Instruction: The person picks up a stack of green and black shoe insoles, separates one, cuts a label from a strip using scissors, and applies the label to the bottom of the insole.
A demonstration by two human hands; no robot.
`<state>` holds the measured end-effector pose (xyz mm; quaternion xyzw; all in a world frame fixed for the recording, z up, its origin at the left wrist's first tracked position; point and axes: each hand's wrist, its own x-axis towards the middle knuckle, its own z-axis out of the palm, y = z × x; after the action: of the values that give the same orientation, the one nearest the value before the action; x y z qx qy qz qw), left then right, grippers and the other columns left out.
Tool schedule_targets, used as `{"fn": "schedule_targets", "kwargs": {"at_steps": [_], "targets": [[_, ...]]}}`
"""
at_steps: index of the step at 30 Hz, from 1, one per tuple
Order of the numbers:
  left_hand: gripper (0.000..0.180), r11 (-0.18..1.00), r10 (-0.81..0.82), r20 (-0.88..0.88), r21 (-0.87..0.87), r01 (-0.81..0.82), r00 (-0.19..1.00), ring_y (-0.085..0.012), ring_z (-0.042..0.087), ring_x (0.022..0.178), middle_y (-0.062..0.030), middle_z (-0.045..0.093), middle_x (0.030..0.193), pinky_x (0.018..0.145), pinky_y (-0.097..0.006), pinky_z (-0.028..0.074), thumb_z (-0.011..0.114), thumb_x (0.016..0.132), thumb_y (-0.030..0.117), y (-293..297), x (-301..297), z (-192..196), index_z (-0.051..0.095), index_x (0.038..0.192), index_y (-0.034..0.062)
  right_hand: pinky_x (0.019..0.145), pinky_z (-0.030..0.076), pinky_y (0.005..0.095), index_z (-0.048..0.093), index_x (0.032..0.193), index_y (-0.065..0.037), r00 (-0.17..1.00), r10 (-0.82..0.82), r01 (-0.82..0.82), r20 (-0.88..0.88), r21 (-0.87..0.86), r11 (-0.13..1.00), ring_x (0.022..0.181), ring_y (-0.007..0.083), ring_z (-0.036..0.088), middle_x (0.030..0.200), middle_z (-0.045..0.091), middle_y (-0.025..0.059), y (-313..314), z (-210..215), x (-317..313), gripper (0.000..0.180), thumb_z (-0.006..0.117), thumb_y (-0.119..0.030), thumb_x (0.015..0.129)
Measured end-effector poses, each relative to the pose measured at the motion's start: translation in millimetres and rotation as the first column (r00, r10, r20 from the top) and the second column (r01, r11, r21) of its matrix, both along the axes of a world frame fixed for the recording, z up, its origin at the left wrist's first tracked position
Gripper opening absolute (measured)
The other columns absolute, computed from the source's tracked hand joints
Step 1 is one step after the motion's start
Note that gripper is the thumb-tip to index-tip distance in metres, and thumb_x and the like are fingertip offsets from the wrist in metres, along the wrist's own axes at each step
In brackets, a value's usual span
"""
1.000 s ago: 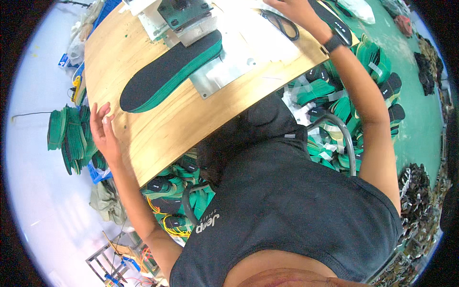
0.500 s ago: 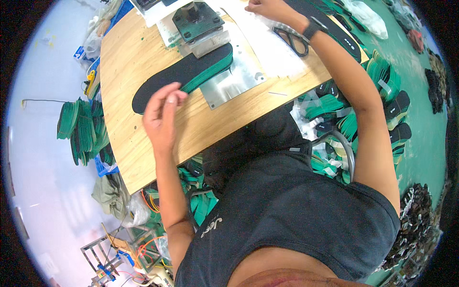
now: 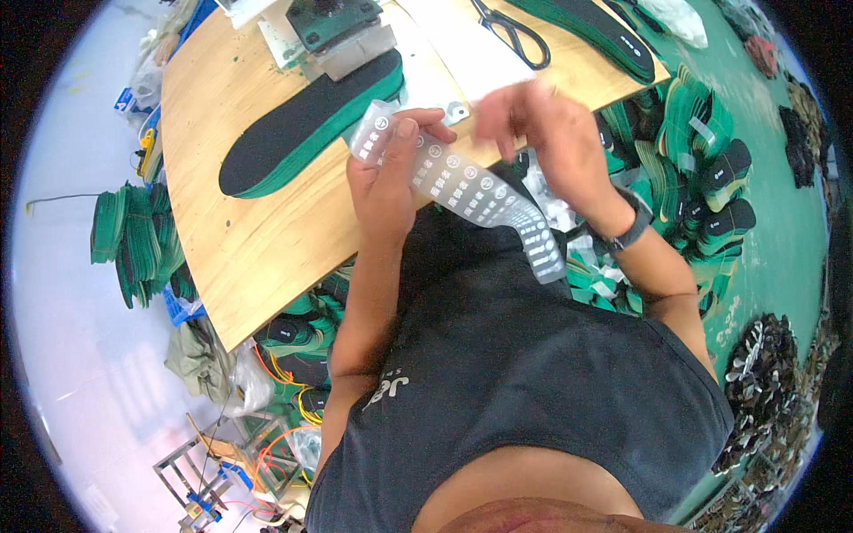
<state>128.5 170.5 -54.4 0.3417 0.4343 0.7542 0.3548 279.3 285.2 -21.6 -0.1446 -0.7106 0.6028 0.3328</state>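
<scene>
Clear sticker strip pinched in left hand fingers; right hand blurred, unreadable.

Sticker strip: translucent grey, rows of small white round marks. Insole: black top, green edge. Tabletop: light wood grain. Scissors: black. Shirt: dark grey, pale print. Wristband: black. Floor: green. Stacked insoles: green.
</scene>
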Motion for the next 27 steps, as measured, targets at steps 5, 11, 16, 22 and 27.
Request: {"fn": "schedule_targets", "kwargs": {"at_steps": [5, 11, 16, 22, 27], "targets": [[0.020, 0.994, 0.037, -0.254, -0.092, -0.062, 0.967, -0.0079, 0.060, 0.078, -0.0069, 0.067, 0.085, 0.067, -0.024, 0.047, 0.060, 0.091, 0.013, -3.6, 21.0, 11.7, 0.066, 0.106, 0.0004, 0.101, 0.036, 0.0362, 0.040, 0.138, 0.000, 0.935, 0.029, -0.161, -0.354, -0.350, 0.923, 0.124, 0.0233, 0.045, 0.137, 0.048, 0.0187, -5.6, -4.6, -36.3, 0.084, 0.007, -0.064, 0.095], [0.023, 0.981, 0.092, -0.380, -0.124, -0.149, 0.921, -0.0084, 0.062, 0.074, -0.0041, 0.070, 0.079, 0.067, -0.025, 0.049, 0.069, 0.084, 0.015, 5.6, 25.2, 3.3, 0.068, 0.102, 0.0007, 0.107, 0.030, 0.0389, 0.028, 0.145, -0.002, 0.952, 0.087, -0.176, -0.292, -0.291, 0.940, 0.131, 0.0276, 0.038, 0.143, 0.040, 0.0185, -31.3, -8.0, -42.9, 0.084, 0.010, -0.066, 0.093], [0.019, 0.967, 0.047, -0.384, -0.213, -0.138, 0.922, -0.0088, 0.062, 0.080, -0.0019, 0.069, 0.089, 0.071, -0.024, 0.049, 0.068, 0.087, 0.016, -6.2, 16.8, 3.2, 0.067, 0.099, 0.0021, 0.109, 0.028, 0.0410, 0.001, 0.149, -0.004, 0.922, -0.034, -0.072, -0.386, -0.258, 0.963, 0.133, 0.0322, 0.036, 0.143, 0.037, 0.0257, -45.9, -15.2, -53.2, 0.075, 0.015, -0.057, 0.098], [0.018, 0.945, -0.238, -0.451, -0.312, 0.098, 0.860, -0.0120, 0.061, 0.068, -0.0052, 0.066, 0.076, 0.063, -0.027, 0.048, 0.063, 0.090, 0.019, -36.2, 15.2, -1.6, 0.065, 0.094, 0.0022, 0.102, 0.035, 0.0406, 0.026, 0.143, -0.002, 0.677, -0.010, -0.376, -0.736, -0.358, 0.855, 0.123, 0.0329, 0.042, 0.133, 0.045, 0.0240, -33.6, 18.5, -64.6, 0.079, 0.037, -0.061, 0.091], [0.020, 0.975, -0.218, -0.302, -0.099, 0.197, 0.928, -0.0096, 0.059, 0.070, -0.0027, 0.066, 0.076, 0.064, -0.025, 0.047, 0.054, 0.095, 0.019, -40.8, 30.0, -4.8, 0.063, 0.103, 0.0026, 0.089, 0.044, 0.0356, 0.045, 0.131, 0.000, 0.506, 0.282, -0.416, -0.815, 0.056, 0.908, 0.105, 0.0273, 0.054, 0.113, 0.057, 0.0201, 5.8, 31.8, -52.8, 0.065, 0.042, -0.053, 0.093]]}}
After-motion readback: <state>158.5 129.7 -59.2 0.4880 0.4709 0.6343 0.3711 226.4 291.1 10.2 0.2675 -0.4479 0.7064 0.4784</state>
